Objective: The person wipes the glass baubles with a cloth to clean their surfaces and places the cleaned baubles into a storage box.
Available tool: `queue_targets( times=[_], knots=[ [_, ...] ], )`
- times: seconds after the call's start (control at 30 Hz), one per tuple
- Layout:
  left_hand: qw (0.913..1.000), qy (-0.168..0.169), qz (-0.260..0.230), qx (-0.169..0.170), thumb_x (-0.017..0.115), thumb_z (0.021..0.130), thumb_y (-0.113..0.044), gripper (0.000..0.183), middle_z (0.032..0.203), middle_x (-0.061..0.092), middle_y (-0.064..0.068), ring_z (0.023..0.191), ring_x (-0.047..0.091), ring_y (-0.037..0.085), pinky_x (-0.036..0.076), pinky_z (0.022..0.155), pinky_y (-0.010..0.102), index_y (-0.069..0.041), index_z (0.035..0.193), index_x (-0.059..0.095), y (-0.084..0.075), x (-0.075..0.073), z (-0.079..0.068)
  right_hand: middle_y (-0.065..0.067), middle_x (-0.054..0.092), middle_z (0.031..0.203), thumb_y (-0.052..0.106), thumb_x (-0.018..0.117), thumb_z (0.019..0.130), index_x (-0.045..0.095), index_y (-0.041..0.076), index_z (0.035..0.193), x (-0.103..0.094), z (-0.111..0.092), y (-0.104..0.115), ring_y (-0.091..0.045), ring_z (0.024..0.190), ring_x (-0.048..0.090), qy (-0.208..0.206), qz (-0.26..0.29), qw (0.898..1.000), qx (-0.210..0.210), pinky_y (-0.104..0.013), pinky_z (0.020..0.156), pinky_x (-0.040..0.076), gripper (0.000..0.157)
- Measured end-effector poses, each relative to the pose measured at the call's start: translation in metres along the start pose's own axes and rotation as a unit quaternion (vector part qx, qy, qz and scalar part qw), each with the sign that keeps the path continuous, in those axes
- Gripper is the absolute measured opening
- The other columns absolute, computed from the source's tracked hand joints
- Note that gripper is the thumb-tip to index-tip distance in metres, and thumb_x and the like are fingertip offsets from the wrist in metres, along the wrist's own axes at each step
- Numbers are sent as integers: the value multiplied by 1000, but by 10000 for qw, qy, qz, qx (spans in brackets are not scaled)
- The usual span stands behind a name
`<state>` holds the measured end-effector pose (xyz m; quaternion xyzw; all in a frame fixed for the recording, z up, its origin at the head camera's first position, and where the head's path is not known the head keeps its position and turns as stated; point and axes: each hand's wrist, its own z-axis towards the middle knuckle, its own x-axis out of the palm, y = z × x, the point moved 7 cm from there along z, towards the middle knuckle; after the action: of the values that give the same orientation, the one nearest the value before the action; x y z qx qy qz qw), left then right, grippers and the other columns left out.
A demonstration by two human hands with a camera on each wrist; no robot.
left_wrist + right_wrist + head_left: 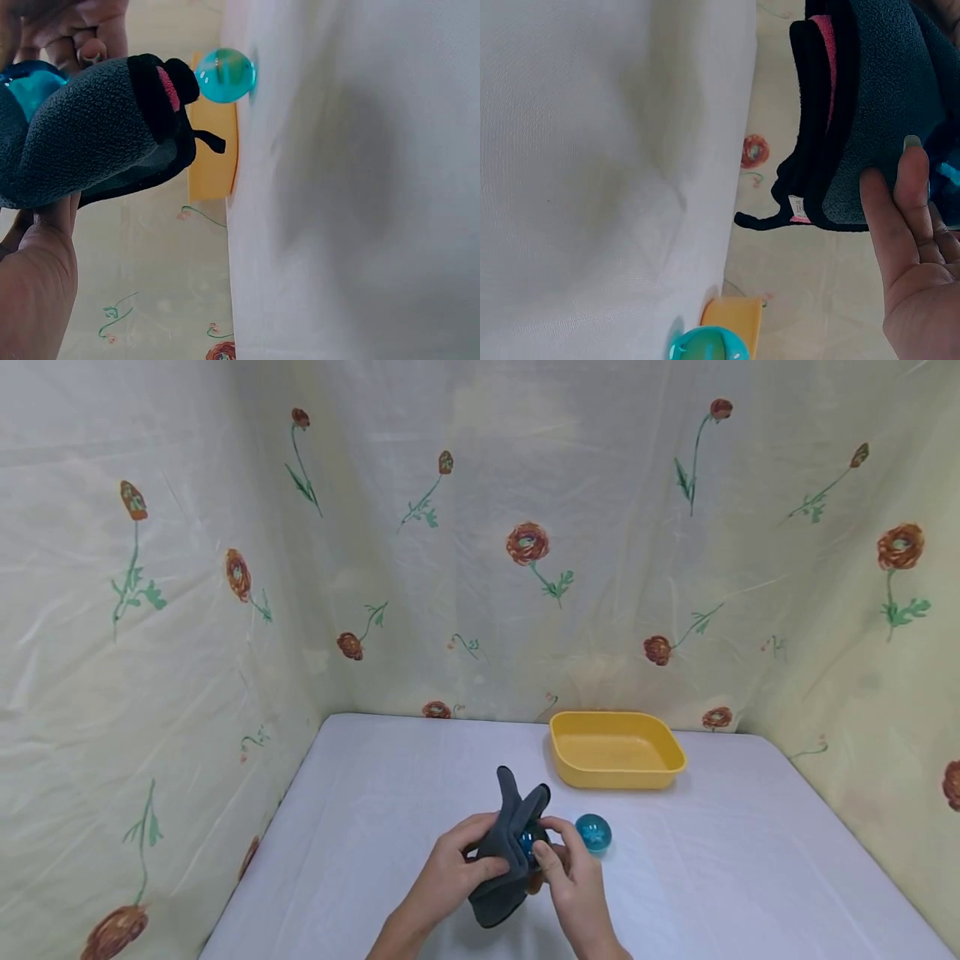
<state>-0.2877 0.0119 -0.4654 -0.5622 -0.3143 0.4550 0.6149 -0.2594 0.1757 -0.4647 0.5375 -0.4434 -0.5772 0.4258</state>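
Observation:
A dark grey fleece cloth [498,906] with black edging is folded and held above the white table. My left hand [455,864] grips it from the left, thumb lying across the front. On the right, my right hand [576,881] holds a shiny clear blue ball [531,842] against the cloth, with the thumb on its near side. The cloth's folds hide part of this ball. In the left wrist view, the cloth [90,127] hangs with a small black loop at its edge. A second clear teal ball [593,833] rests on the table just right of my right hand.
A yellow rectangular tray [618,778] stands toward the table's back right, behind the teal ball. White cloth covers the table [375,793]. Flower-printed curtains [480,577] enclose the back and both sides.

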Motion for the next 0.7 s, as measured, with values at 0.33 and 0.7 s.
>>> queue_targets(
  times=[0.33,0.7],
  knots=[
    [9999,-123,32,13,72,91,-26,43,135,61,-4,124,54,20,50,102,45,-34,131,63,0,-1,0,-11,71,92,47,56,99,47,17,137,1,1,1,-19,77,67,-39,-113,9999,-27,-26,73,54,49],
    [9998,-197,37,74,72,90,-32,38,129,65,-3,119,58,17,54,96,31,-31,128,66,-1,-5,-1,-10,65,101,34,64,97,49,21,137,3,-2,5,-17,89,63,-120,-265,9994,-193,-24,85,55,45]
  ],
)
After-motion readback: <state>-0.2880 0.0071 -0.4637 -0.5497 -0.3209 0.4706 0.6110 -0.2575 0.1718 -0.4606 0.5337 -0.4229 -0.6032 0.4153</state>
